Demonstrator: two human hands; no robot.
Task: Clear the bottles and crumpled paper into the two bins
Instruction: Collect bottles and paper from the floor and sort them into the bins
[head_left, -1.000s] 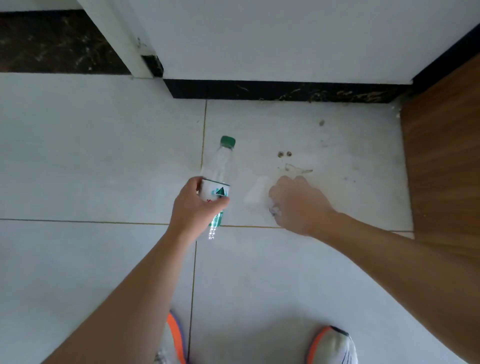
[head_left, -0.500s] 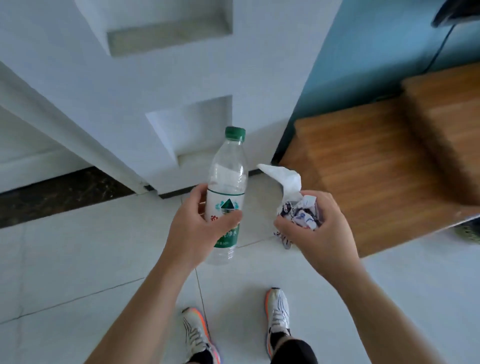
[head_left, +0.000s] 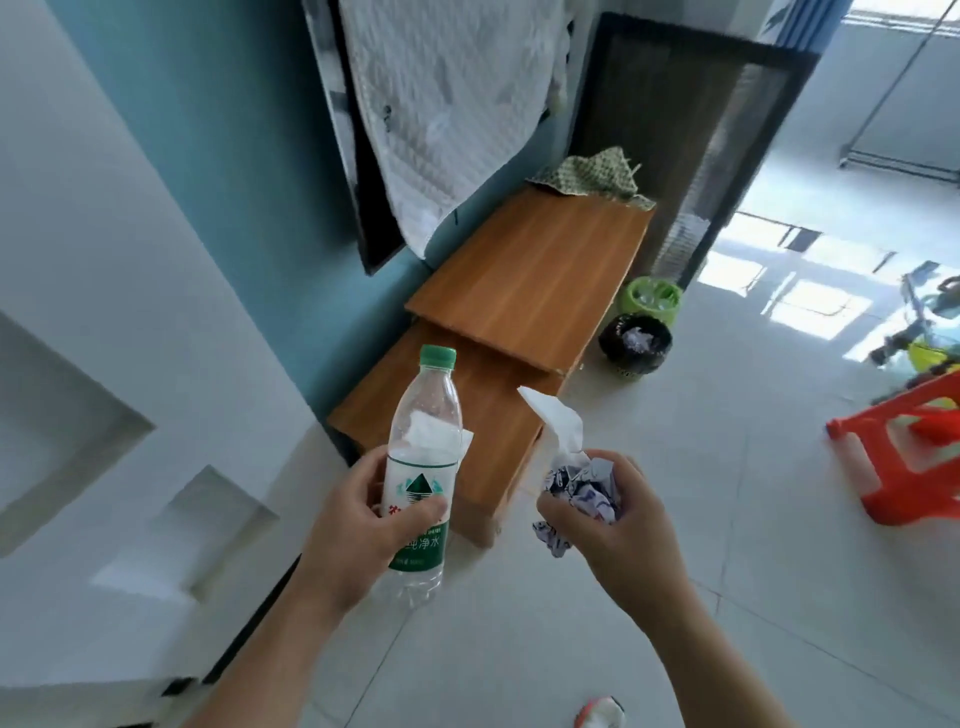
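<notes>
Floor: pale glossy tile (head_left: 649, 597), thin grout lines; left side a white wall with recessed angular niches (head_left: 67, 441); behind it a teal wall (head_left: 223, 156); a white quilted cloth (head_left: 447, 104) hangs over a dark panel; below, a stepped wood-grain cabinet (head_left: 524, 270), a green patterned cloth (head_left: 597, 174) bunched on its far end; far right, an orange plastic stool (head_left: 904, 452), sunlit floor beyond.

Left hand (head_left: 358, 535): fingers curled round the label of a clear plastic water bottle (head_left: 423, 462), thumb across the front; bottle upright, slightly tilted, green screw cap on top, green-and-white label, ribbed base below the palm; looks empty.

Right hand (head_left: 618, 525): fingers closed loosely round crumpled paper (head_left: 584, 491), printed, blue-and-white, tightly creased; a white tissue-like strip sticks up out of the wad; a scrap hangs below the thumb.

Bins: black round bin (head_left: 635, 344) on the floor beside the cabinet's right end, crumpled paper inside; lime-green bin (head_left: 652, 299) just behind it, touching or nearly so, clear bottles inside; both well apart from the hands.
</notes>
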